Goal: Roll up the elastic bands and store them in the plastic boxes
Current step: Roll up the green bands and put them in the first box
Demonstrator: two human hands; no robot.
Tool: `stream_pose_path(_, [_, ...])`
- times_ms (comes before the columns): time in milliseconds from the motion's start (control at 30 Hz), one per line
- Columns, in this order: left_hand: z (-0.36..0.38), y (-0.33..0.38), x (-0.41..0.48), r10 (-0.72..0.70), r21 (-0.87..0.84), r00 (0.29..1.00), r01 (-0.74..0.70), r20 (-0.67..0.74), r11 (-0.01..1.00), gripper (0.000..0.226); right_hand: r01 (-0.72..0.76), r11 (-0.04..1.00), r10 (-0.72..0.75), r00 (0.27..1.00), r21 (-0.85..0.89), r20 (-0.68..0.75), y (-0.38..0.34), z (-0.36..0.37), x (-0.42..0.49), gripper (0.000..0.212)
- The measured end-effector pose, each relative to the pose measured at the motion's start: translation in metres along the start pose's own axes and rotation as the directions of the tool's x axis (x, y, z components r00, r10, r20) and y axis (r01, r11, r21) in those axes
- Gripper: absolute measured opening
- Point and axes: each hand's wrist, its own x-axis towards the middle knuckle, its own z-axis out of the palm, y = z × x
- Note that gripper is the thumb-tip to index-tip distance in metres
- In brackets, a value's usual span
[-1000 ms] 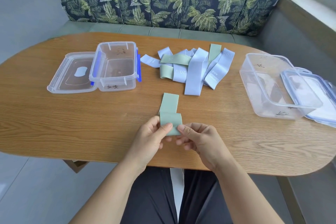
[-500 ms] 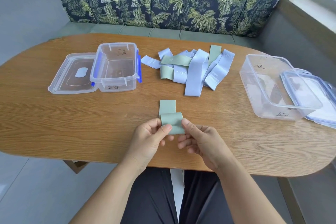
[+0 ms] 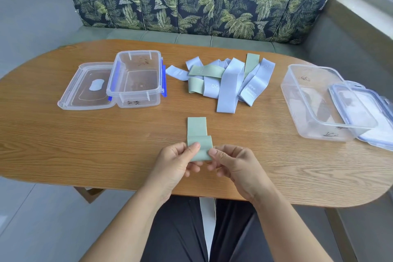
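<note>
Pinching green band (image 3: pixel 198 141), left hand (image 3: pixel 173 165) and right hand (image 3: pixel 239 167) rest before loose pile (image 3: pixel 227 83).

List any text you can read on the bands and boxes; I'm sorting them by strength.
"20" on the right blue band; the rest blurred.
"20", upside down, on the middle blue band.
Print on the piled green band: blurred.
Dark marks on the left box and right box: unreadable.

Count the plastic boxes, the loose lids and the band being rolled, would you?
Clear plastic boxes: 2
Clear plastic lids: 2
Sage-green elastic band being rolled: 1
Total: 5
The piled blue and green bands overlap too much to count.
</note>
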Motion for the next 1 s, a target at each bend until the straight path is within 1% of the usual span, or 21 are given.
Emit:
stream_pose_path(33, [0.0,0.0,0.0,-0.02,-0.032,1.0,0.021,0.02,0.999,0.029,-0.004,1.0,0.004,1.0,-0.003,-0.004,0.001,0.001,0.0,0.017])
stream_pose_path(133, [-0.001,0.0,0.0,-0.086,-0.21,0.993,0.101,0.081,0.972,0.025,-0.028,1.0,0.028,0.999,0.003,-0.039,0.001,0.002,0.0,0.017])
stream_pose_path(167, [-0.002,0.0,0.0,-0.083,-0.218,0.992,0.101,0.09,0.971,0.023,-0.037,0.999,0.037,0.998,0.003,-0.052,0.002,0.001,0.0,0.017])
stream_pose_path(300, [-0.002,0.0,-0.003,0.002,-0.077,0.997,0.003,0.073,0.997,0.014,-0.066,0.998,0.065,0.995,-0.013,-0.074,0.001,0.001,0.001,0.019])
stream_pose_path(367, [-0.001,0.0,-0.004,0.036,-0.035,0.998,-0.035,0.046,0.999,0.012,-0.085,0.996,0.083,0.993,-0.023,-0.084,0.001,0.001,0.001,0.02])
stream_pose_path(467, [0.002,0.0,-0.005,0.069,-0.005,0.998,-0.069,0.0,0.998,0.012,-0.11,0.993,0.106,0.991,-0.038,-0.078,0.002,0.0,0.001,0.032])
stream_pose_path(533, [0.003,0.001,-0.005,0.08,0.01,0.997,-0.08,-0.021,0.997,0.012,-0.096,0.995,0.094,0.994,-0.033,-0.057,0.003,-0.001,0.0,0.041])
stream_pose_path(600, [0.004,0.002,-0.006,0.084,0.01,0.996,-0.084,-0.038,0.996,0.012,-0.068,0.998,0.068,0.997,0.001,-0.025,0.002,-0.003,0.0,0.043])
stream_pose_path(700, [0.006,0.004,-0.006,0.068,-0.011,0.996,-0.069,-0.049,0.998,0.013,-0.033,0.999,0.033,0.999,0.02,0.022,0.0,-0.004,0.0,0.041])
stream_pose_path(833, [0.006,0.005,-0.005,0.032,0.003,0.999,-0.032,-0.035,0.999,0.019,-0.013,0.999,0.013,1.0,0.035,-0.004,0.002,-0.004,0.001,0.041])
stream_pose_path(900, [0.004,0.003,-0.003,0.004,0.009,1.0,-0.004,-0.02,1.0,0.024,-0.007,1.0,0.007,1.0,0.022,-0.013,0.002,-0.003,0.001,0.03])
stream_pose_path(967, [0.002,0.001,-0.002,-0.023,-0.056,0.999,0.024,0.023,0.998,0.022,-0.01,1.0,0.01,1.0,0.018,-0.025,0.003,-0.002,0.0,0.021])
stream_pose_path(1000, [0.002,0.0,-0.002,-0.027,-0.104,0.998,0.033,0.06,0.994,0.019,-0.012,1.0,0.012,0.999,0.02,-0.035,0.004,-0.002,0.001,0.021])
